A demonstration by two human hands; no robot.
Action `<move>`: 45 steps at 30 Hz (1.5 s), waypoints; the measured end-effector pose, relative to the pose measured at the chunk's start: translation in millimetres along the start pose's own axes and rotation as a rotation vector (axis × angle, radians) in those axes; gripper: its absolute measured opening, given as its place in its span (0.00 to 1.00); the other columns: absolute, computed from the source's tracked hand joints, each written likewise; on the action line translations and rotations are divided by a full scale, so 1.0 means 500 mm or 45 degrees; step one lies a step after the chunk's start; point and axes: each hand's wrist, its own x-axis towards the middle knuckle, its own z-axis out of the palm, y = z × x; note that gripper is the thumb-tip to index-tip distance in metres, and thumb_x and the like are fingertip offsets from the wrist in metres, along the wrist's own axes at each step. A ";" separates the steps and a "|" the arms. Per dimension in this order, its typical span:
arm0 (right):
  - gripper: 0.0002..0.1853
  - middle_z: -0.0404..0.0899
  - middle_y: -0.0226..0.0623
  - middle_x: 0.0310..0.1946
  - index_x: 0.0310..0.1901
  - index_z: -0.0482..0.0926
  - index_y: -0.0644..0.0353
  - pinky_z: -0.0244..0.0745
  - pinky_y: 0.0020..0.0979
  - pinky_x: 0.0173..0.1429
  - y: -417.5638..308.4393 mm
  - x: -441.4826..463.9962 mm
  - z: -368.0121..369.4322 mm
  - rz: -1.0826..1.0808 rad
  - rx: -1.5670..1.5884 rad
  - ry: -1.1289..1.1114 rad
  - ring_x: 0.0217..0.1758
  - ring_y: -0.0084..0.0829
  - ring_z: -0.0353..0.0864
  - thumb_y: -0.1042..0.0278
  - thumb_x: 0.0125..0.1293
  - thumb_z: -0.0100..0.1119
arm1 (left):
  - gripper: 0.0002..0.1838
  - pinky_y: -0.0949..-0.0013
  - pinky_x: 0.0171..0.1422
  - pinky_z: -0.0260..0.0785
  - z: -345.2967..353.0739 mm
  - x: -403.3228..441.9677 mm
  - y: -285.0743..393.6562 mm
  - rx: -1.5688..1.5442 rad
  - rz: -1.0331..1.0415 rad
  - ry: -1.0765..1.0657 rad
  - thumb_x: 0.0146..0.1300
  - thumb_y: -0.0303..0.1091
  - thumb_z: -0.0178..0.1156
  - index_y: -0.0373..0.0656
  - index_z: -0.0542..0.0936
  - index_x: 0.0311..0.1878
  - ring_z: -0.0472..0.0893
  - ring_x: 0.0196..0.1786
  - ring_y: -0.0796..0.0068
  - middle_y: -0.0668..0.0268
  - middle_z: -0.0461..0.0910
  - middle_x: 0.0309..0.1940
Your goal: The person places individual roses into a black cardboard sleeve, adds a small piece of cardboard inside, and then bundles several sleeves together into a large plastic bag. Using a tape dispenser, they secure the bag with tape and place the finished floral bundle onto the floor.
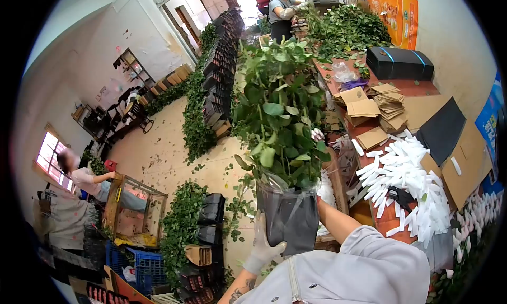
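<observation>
A bundle of leafy green stems (282,108) stands upright in front of me, its lower end in a black sleeve (293,217) with a clear plastic upper edge. Wearing a pale glove, my left hand (266,248) grips the sleeve's lower left side, the thumb across its front. My right forearm reaches up behind the bundle's right side, and the fingers of that hand are hidden by sleeve and leaves.
Right, a red-brown table (385,219) holds white foam nets (406,182), cardboard pieces (388,103) and a black stack (400,63). Bundle rows (214,87) line the floor. One person (282,13) works at the back; another (87,180) holds a wooden cart (113,209) at left.
</observation>
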 end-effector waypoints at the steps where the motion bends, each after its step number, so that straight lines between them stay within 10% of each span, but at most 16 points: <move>1: 0.15 0.77 0.38 0.43 0.49 0.74 0.62 0.72 0.35 0.47 -0.002 -0.012 -0.014 -0.009 0.018 0.044 0.43 0.34 0.77 0.62 0.68 0.46 | 0.57 0.52 0.75 0.33 0.011 -0.006 0.013 0.327 0.061 -0.013 0.41 0.43 0.68 0.31 0.45 0.69 0.37 0.73 0.41 0.41 0.38 0.71; 7: 0.15 0.77 0.38 0.42 0.49 0.74 0.62 0.72 0.35 0.46 -0.016 -0.069 -0.084 -0.073 0.069 0.229 0.43 0.34 0.76 0.63 0.67 0.46 | 0.52 0.29 0.65 0.32 0.090 -0.006 0.045 0.926 0.261 -0.159 0.46 0.58 0.65 0.34 0.54 0.67 0.37 0.67 0.23 0.33 0.36 0.68; 31: 0.12 0.76 0.39 0.40 0.48 0.73 0.62 0.72 0.36 0.42 -0.040 -0.060 -0.115 -0.108 0.036 0.331 0.41 0.35 0.76 0.65 0.66 0.49 | 0.51 0.23 0.59 0.40 0.108 -0.056 0.028 1.047 0.547 -0.104 0.48 0.60 0.64 0.27 0.53 0.60 0.43 0.62 0.14 0.24 0.40 0.63; 45: 0.11 0.75 0.39 0.38 0.47 0.72 0.61 0.73 0.36 0.40 -0.025 -0.080 -0.110 -0.117 0.051 0.300 0.40 0.35 0.75 0.67 0.66 0.50 | 0.64 0.61 0.69 0.57 0.025 -0.014 -0.003 -0.420 0.103 -0.259 0.36 0.27 0.73 0.34 0.36 0.70 0.59 0.67 0.61 0.51 0.53 0.66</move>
